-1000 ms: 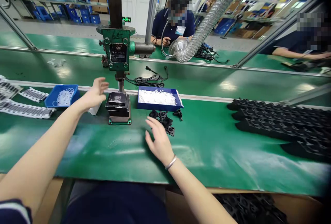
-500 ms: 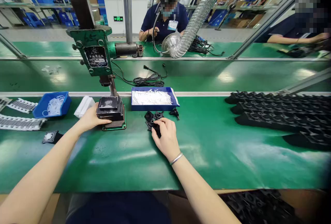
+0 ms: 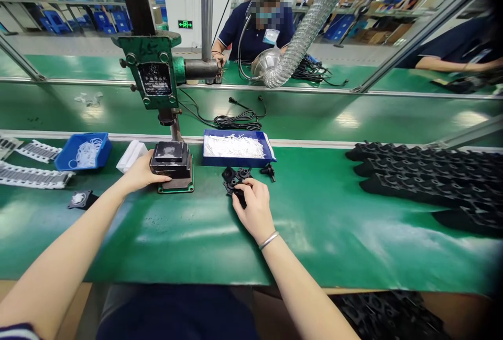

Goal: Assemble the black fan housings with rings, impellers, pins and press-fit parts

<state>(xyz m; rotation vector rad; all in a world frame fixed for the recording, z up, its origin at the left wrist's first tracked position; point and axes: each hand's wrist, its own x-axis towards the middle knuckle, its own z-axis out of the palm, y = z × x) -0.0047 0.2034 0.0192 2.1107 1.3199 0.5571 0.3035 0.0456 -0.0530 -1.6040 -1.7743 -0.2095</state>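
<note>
My left hand point(image 3: 140, 173) grips the side of a black metal block point(image 3: 170, 161) on the base of a green hand press point(image 3: 155, 73). Its thumb lies along the front, and the other fingers are hidden behind the block. To the right, my right hand point(image 3: 254, 206), with a silver bangle at the wrist, pinches a black plastic part point(image 3: 239, 197) at the near side of a small pile of black plastic parts point(image 3: 232, 175). Fingers and thumb partly cover that part. One loose black part point(image 3: 269, 172) lies just beyond the pile.
Behind the pile stands a blue tray point(image 3: 236, 162) of white strips. Left are a white block point(image 3: 131, 156), a blue bin point(image 3: 105, 154) with white rings, white-and-grey strips point(image 3: 35, 175) and a black part point(image 3: 80, 199). Rows of black parts point(image 3: 412, 172) line the right. A co-worker point(image 3: 255, 31) sits opposite.
The view has shifted slightly, so the bench things appear a little further right. Both hands stay at the same block and pile. The co-worker opposite has lowered a hand.
</note>
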